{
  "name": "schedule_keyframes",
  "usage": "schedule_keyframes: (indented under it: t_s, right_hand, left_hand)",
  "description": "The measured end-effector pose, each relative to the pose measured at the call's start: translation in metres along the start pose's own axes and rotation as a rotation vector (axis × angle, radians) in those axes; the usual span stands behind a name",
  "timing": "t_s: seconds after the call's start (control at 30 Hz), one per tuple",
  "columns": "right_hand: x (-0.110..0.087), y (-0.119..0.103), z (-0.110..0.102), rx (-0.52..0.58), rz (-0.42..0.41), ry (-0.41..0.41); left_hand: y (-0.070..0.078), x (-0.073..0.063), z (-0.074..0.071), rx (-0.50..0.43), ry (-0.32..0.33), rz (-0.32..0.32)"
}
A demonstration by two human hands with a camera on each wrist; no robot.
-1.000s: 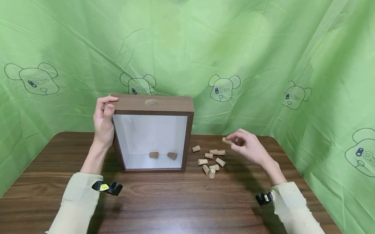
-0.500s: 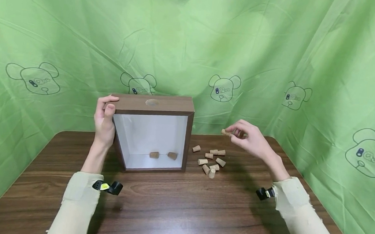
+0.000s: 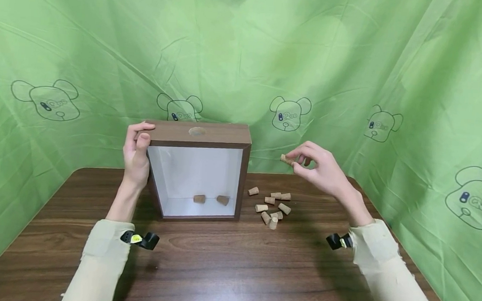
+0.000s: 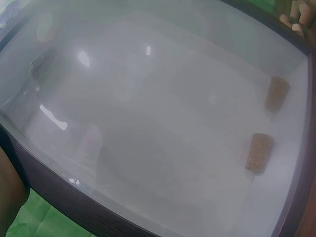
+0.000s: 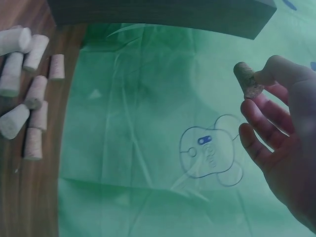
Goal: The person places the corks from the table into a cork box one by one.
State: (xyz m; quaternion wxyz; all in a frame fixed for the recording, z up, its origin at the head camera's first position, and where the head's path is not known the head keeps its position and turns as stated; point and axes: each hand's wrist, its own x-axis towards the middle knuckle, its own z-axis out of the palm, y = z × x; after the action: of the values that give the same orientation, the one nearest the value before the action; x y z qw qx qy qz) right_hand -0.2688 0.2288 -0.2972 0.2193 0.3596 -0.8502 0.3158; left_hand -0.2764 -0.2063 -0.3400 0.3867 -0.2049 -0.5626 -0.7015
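A brown wooden shadow box point(image 3: 244, 184) with a clear front stands upright on the table, a round hole point(image 3: 197, 131) in its top side. Two corks point(image 3: 199, 198) lie inside on its floor, also plain in the left wrist view. My left hand point(image 3: 136, 159) grips the box's upper left corner, thumb in front and fingers over the top. My right hand point(image 3: 322, 168) pinches a tapered cork point(image 3: 284, 158) between thumb and fingers, raised above the table to the right of the box. The right wrist view shows this cork point(image 5: 247, 80) at the fingertips.
Several loose corks point(image 3: 269, 200) lie scattered on the wooden table point(image 3: 214, 271) just right of the box; one stands on end. A green curtain point(image 3: 239, 65) with bear-head drawings hangs behind and at both sides of the table.
My right hand has lifted the pinched cork higher above the table and slightly left. The left hand keeps its grip on the box, and the corks inside lie as before.
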Motion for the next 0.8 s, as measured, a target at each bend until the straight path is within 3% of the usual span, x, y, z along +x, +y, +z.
schedule_keyframes:
  t_s: [0.8]
  right_hand:
    - [0.047,-0.046,-0.007,0.035,-0.195,0.071]
  left_hand:
    - [-0.003,0.001,-0.002,-0.02,0.0,-0.002]
